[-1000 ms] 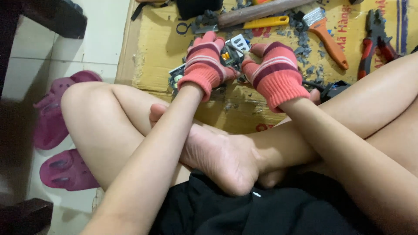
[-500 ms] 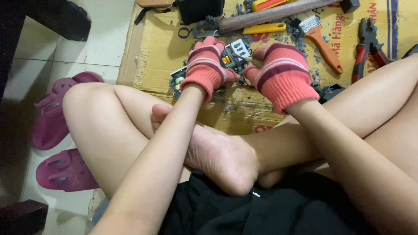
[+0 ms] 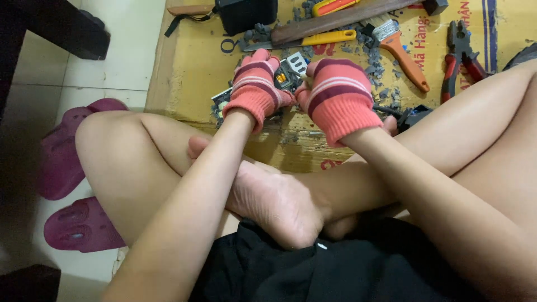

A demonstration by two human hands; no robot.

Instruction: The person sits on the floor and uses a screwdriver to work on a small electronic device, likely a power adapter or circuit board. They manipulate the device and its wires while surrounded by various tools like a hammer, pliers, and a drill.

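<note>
Left hand and right hand, both in striped pink gloves, are closed on a small circuit-board unit held between them over the debris-strewn cardboard; advisable to keep grip firm near its edges, clear of the orange-handled brush and pliers.

It was a home's pale tiled floor, with purple rubber slippers beside tool-strewn flattened brown cardboard.
</note>
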